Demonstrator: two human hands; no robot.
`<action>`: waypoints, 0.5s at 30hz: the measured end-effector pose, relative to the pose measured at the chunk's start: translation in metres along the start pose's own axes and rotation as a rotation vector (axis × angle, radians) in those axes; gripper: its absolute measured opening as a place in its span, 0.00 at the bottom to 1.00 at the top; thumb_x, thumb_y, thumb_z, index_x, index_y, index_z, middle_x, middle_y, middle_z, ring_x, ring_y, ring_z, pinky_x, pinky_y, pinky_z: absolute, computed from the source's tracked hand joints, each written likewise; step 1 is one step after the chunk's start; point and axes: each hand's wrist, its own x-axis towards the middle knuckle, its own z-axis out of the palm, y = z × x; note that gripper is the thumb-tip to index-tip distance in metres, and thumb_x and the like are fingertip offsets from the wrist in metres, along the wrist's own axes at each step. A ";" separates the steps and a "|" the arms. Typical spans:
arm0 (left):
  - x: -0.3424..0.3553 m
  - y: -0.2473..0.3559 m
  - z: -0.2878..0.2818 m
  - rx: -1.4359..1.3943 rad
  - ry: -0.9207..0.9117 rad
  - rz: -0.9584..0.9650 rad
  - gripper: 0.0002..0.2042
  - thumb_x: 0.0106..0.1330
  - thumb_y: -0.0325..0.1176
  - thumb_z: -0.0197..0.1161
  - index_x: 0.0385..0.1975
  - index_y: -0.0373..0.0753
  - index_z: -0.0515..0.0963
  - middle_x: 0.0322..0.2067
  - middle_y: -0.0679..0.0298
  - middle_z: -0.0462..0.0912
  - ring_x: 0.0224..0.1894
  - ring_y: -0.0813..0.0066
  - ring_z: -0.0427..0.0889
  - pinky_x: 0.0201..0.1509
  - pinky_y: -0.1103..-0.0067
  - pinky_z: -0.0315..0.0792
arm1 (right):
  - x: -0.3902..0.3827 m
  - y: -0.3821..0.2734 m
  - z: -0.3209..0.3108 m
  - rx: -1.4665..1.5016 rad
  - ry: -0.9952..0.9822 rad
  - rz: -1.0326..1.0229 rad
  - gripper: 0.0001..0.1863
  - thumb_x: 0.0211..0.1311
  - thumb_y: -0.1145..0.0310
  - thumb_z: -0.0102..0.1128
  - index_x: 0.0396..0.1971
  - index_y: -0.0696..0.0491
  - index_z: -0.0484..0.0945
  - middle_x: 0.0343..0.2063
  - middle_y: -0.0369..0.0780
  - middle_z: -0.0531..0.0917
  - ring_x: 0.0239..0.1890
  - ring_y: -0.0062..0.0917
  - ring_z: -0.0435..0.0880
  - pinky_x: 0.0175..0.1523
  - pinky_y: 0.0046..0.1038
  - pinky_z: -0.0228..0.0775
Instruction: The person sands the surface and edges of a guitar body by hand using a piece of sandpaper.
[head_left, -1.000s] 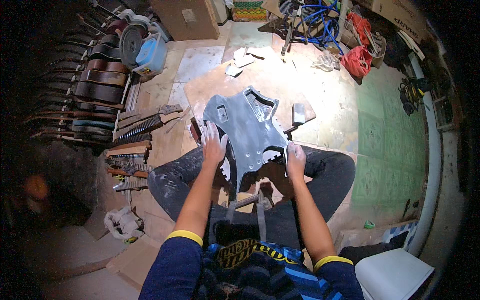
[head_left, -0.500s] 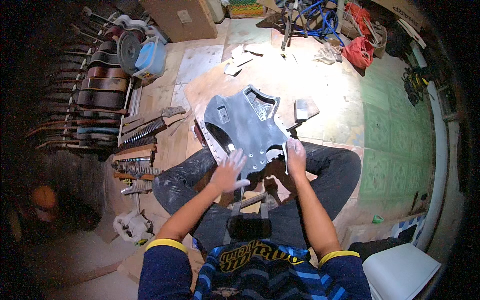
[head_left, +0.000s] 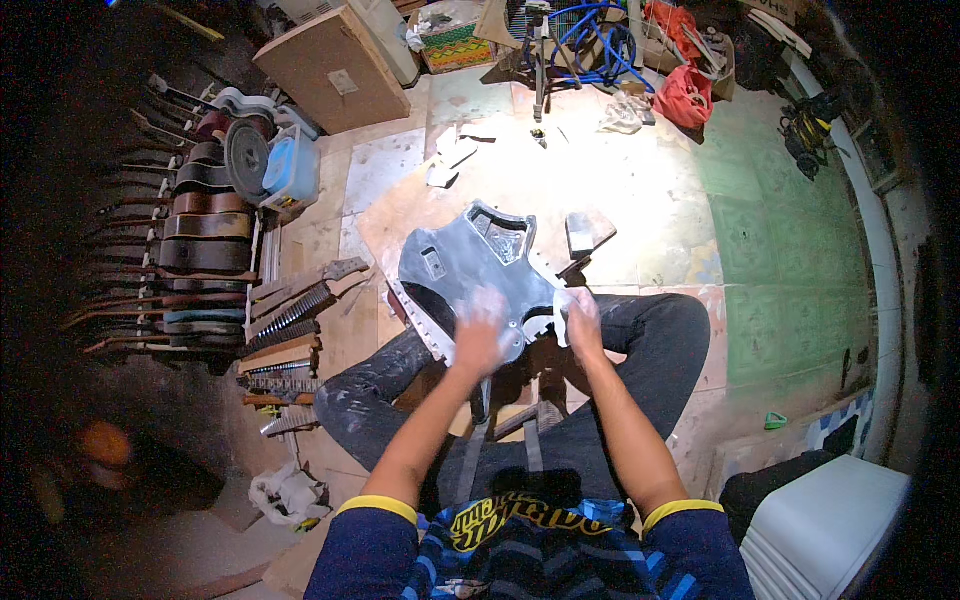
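The 2 short sleeves (head_left: 365, 550) are navy with yellow cuffs (head_left: 684, 509). Yellow lettering (head_left: 540, 515) and blue-and-black stripes (head_left: 560, 568) cover the shirtfront; pale dust smudges the black trousers (head_left: 660, 345).

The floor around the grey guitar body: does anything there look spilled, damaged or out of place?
Yes: irregular, flat white scraps lie loosely scattered beyond the smooth grey guitar body, looking like untidy litter. I see no clear spill.

Workshop, guitars (head_left: 205, 252) (a row), loose necks (head_left: 292, 318)
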 end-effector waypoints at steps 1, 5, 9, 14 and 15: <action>-0.014 0.016 0.003 -0.168 0.003 0.112 0.39 0.69 0.56 0.55 0.73 0.36 0.57 0.76 0.48 0.51 0.78 0.47 0.47 0.76 0.45 0.41 | 0.002 0.004 0.003 0.009 -0.003 -0.024 0.10 0.67 0.70 0.48 0.39 0.58 0.77 0.34 0.39 0.82 0.40 0.24 0.79 0.50 0.28 0.70; -0.041 0.013 0.007 -0.118 -0.097 0.440 0.42 0.65 0.60 0.58 0.71 0.36 0.60 0.74 0.49 0.57 0.78 0.54 0.50 0.78 0.52 0.43 | -0.018 -0.033 0.019 -0.001 -0.040 0.005 0.10 0.63 0.73 0.49 0.37 0.60 0.78 0.34 0.40 0.82 0.40 0.24 0.79 0.49 0.27 0.70; -0.003 -0.046 -0.005 -0.075 -0.041 0.141 0.42 0.64 0.58 0.60 0.72 0.34 0.59 0.74 0.48 0.56 0.77 0.51 0.51 0.78 0.52 0.43 | -0.018 -0.026 0.007 -0.010 -0.067 0.001 0.09 0.62 0.75 0.49 0.37 0.60 0.78 0.35 0.39 0.81 0.40 0.24 0.79 0.50 0.27 0.70; 0.040 -0.127 -0.012 0.045 0.042 -0.346 0.35 0.74 0.54 0.47 0.74 0.36 0.57 0.76 0.52 0.50 0.79 0.52 0.45 0.78 0.51 0.37 | -0.010 -0.006 0.007 0.085 -0.027 0.026 0.10 0.63 0.76 0.47 0.37 0.59 0.78 0.35 0.37 0.81 0.40 0.21 0.78 0.50 0.24 0.70; 0.042 -0.129 -0.010 0.063 0.056 -0.334 0.34 0.75 0.53 0.47 0.73 0.35 0.58 0.76 0.52 0.50 0.79 0.51 0.45 0.78 0.51 0.37 | -0.010 -0.008 0.007 0.084 -0.020 0.039 0.10 0.63 0.76 0.47 0.37 0.59 0.78 0.35 0.37 0.81 0.40 0.21 0.78 0.50 0.24 0.70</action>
